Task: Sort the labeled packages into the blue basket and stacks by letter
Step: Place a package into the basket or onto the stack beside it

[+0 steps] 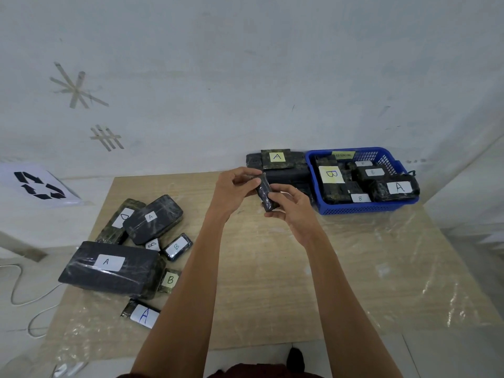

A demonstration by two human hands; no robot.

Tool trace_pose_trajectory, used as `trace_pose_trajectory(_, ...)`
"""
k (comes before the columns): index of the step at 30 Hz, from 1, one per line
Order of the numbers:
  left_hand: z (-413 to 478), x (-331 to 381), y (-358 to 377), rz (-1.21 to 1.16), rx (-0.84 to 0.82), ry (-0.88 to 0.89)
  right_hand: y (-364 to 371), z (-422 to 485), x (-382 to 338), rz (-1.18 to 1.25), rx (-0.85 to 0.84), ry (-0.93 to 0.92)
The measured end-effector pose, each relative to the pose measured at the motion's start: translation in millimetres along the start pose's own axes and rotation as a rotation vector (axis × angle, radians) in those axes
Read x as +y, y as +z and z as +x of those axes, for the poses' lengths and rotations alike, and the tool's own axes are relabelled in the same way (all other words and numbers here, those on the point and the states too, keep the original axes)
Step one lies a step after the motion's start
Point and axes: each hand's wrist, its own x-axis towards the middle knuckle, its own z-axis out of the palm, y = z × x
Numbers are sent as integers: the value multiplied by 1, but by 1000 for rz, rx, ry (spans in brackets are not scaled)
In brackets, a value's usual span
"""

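Both my hands hold one small dark wrapped package [266, 192] above the middle of the table; its label is hidden. My left hand [235, 186] pinches its upper end and my right hand [290, 207] grips its lower end. The blue basket [362, 208] stands at the far right and holds several packages marked B and one marked A [399, 187]. Left of the basket is a stack of dark packages topped by one marked A [276, 158]. A loose pile lies at the left: a big A package [109, 267], a smaller A [152, 218], a D [121, 218] and small B packages [177, 246].
The wooden table [354, 268] is covered with clear plastic film. A small A package [141, 315] lies near the front left edge. A white cable [16, 285] trails on the floor at the left. A recycling sign [38, 185] leans by the wall.
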Motion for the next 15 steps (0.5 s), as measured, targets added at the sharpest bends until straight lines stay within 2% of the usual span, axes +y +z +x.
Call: trace_pose_trajectory(15, 8, 3, 2, 34, -36, 15, 8, 3, 1, -95, 107, -37)
